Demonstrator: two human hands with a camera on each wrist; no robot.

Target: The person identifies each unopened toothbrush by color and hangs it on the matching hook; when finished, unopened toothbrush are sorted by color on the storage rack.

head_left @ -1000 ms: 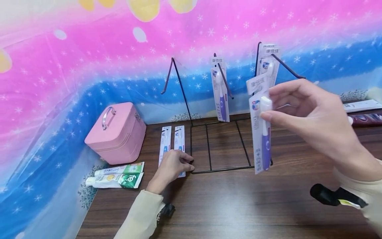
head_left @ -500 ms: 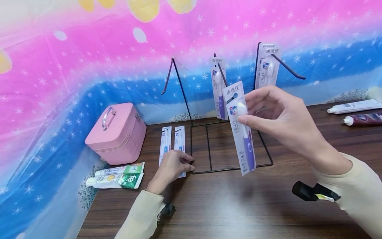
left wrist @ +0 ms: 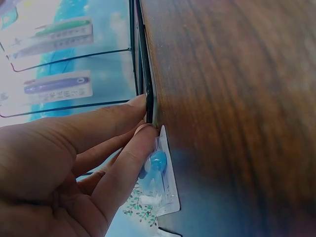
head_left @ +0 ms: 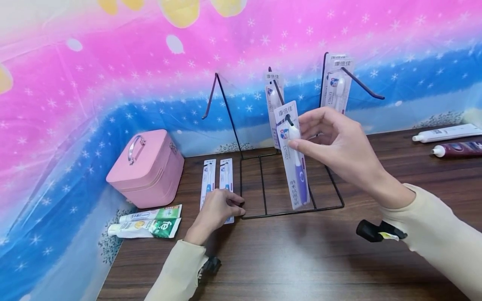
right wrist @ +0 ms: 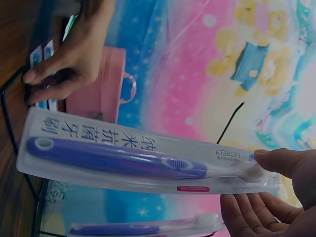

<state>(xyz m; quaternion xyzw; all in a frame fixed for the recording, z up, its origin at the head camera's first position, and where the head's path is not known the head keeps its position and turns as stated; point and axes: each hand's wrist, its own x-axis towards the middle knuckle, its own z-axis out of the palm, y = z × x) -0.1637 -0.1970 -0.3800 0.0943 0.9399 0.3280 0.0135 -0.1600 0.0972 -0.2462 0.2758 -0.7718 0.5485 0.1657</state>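
Fingers (right wrist: 276,160) of the right hand (head_left: 335,140) pinched a packaged toothbrush (head_left: 293,161), brought leftward within the last second and apparently threaded onto the rack's (head_left: 278,214) middle hook (head_left: 278,92); the left hand (head_left: 218,207) gripped the frame.

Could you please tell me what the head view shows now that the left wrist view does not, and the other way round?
Only the head view shows the pink case, the green-and-white tubes near it, and the maroon tube at the far right.

Only the left wrist view shows a green toothbrush handle.

Both share the left grip at the base of the wire rack, a blue toothbrush pack close by, and a purple toothbrush pack.
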